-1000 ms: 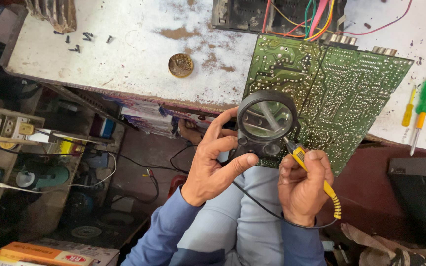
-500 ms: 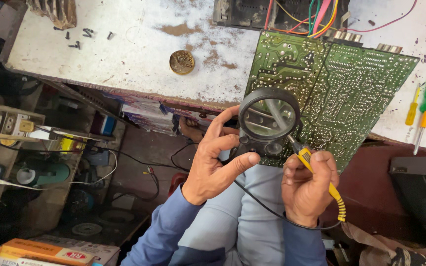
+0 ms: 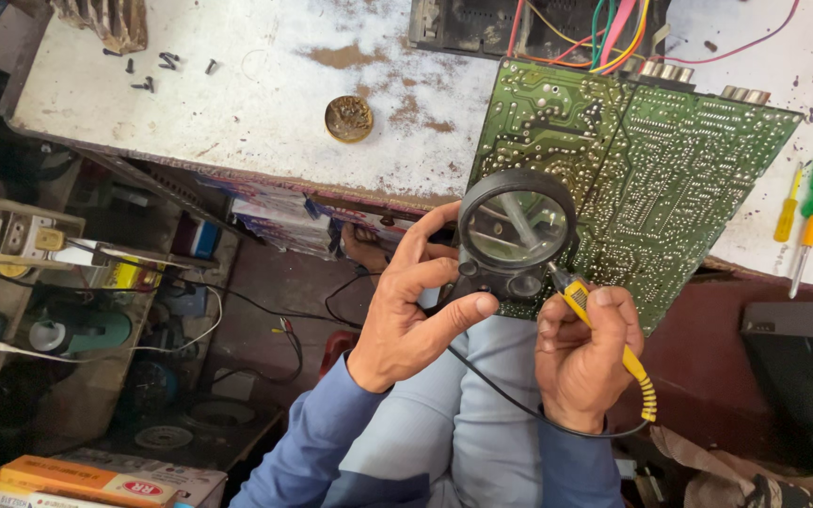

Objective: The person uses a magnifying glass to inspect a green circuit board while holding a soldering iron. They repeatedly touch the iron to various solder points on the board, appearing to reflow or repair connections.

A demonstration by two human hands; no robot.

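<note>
Our left hand [image 3: 406, 325] grips a round black magnifying glass [image 3: 515, 230] over the green printed circuit board [image 3: 651, 179] overhanging the worn white workbench [image 3: 265, 103]. Our right hand [image 3: 585, 362] is closed around a yellow-handled probe [image 3: 604, 329], its tip under the lens. We judge the inspection midway, with no repair visible yet.

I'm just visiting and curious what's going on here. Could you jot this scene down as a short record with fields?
Left hand: left hand holds a round black magnifying glass over the board
Right hand: right hand holds a yellow-handled probe with a black cord, tip under the lens
Board: large green circuit board, solder side up, overhanging the table edge
Table: worn white worktable
Nearby: round brass tin; green-and-yellow screwdrivers; small black screws
</note>
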